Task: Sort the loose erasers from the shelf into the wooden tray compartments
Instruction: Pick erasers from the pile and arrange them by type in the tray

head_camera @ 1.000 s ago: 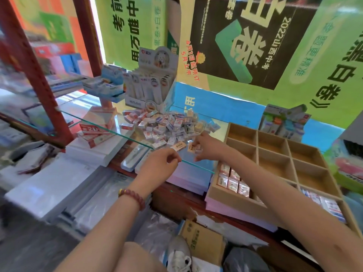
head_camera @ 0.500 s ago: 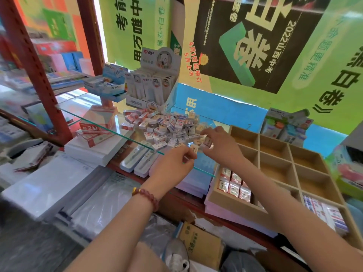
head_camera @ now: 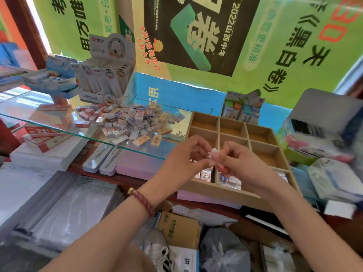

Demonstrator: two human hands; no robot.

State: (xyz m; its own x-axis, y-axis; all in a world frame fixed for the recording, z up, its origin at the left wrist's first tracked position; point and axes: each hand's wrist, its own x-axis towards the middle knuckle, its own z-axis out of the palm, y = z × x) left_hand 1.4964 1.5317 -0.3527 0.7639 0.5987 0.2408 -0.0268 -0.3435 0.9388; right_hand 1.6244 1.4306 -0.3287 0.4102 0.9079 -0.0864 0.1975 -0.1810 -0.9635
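A heap of small wrapped erasers [head_camera: 129,119] lies on the glass shelf [head_camera: 49,126]. To its right stands the wooden tray [head_camera: 220,191] with a grid of compartments; its near compartments hold sorted erasers [head_camera: 229,178]. Both my hands hover over the tray's near left part. My right hand [head_camera: 241,163] pinches a few small erasers [head_camera: 215,156], white and pink. My left hand [head_camera: 184,158] has its fingers curled toward the same bundle and touches it at the fingertips.
A display box of pens [head_camera: 110,75] and a blue box [head_camera: 57,79] stand behind the heap. Packaged goods [head_camera: 243,108] sit behind the tray, more boxes [head_camera: 322,134] to its right. Paper stacks [head_camera: 39,160] and pencil cases [head_camera: 102,160] lie under the shelf.
Both hands left the eraser heap and moved right and toward me, over the tray. The right hand carried erasers along. The camera view swung right.
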